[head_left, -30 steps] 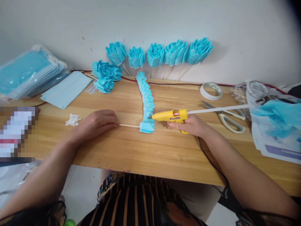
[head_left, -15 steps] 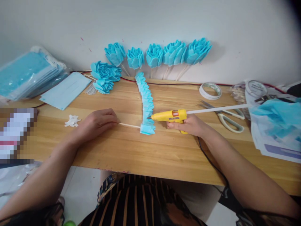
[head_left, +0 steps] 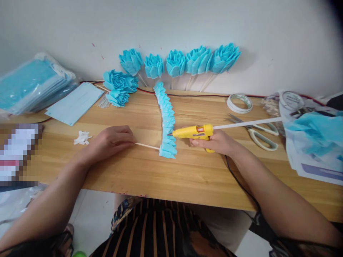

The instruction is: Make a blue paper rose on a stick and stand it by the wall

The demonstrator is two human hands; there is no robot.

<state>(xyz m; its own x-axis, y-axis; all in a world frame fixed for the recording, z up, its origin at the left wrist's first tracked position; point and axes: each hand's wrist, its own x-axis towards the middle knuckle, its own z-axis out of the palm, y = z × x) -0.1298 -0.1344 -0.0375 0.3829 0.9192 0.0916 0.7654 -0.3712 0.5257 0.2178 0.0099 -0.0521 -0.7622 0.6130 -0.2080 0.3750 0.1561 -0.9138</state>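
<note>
Between the fingertips of my left hand (head_left: 115, 142) is the end of a thin wooden stick (head_left: 147, 145). Its other end meets the near end of a pleated light-blue strip (head_left: 167, 117), which stretches away from me over the table. My right hand (head_left: 211, 141) is wrapped round the grip of a yellow hot glue gun (head_left: 192, 132). The nozzle points left and reaches the right edge of the strip, just beyond the stick. A long white glue stick (head_left: 248, 124) juts from the gun's back.
Blue fabric flowers (head_left: 175, 63) on sticks lean on the wall, and more flowers (head_left: 118, 87) lie at back left. Scissors (head_left: 257, 135) and a tape roll (head_left: 239, 103) are right. Blue sheets (head_left: 75, 103), a bagged stack (head_left: 29, 84) and white scraps (head_left: 82, 137) are left.
The stick and the strip's near end have shifted slightly toward me, with my left hand moving a little the same way. The glue gun stays almost in place.
</note>
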